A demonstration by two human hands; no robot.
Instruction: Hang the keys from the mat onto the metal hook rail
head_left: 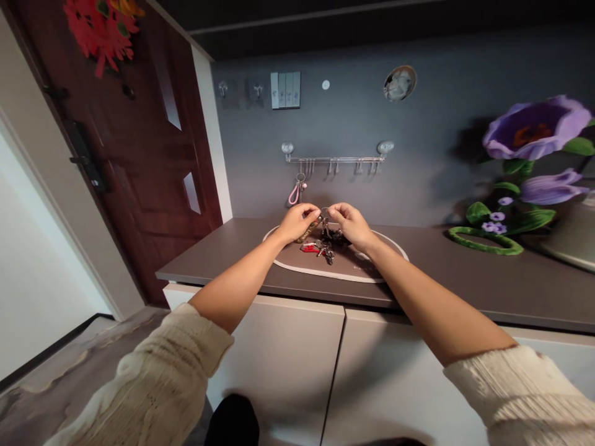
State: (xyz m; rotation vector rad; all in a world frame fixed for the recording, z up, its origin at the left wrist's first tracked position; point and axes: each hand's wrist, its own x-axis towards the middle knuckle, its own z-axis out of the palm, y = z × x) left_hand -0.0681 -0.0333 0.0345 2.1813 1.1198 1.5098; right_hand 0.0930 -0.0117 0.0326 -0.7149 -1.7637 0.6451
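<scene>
Above the brown oval mat [297,265], both hands are raised and close together. My left hand [297,222] is closed, thumb and fingertips pinching one side of a thin metal key ring [325,209]. A brown patterned strap [307,233] hangs just below those fingers. My right hand [352,227] pinches the other side of the ring, its fingers closed too. Dark and metal pieces dangle between the hands, too small to tell apart. On the mat beneath them lies a bunch of keys [329,254] with a red piece [309,249] beside it.
A clear hook rail [334,160] is fixed to the grey wall, with a pink loop keychain [294,195] hanging from it. Purple artificial flowers [534,133] stand at the right of the countertop [432,272]. White cabinet doors [279,353] lie below, and a dark red door [149,167] is at left.
</scene>
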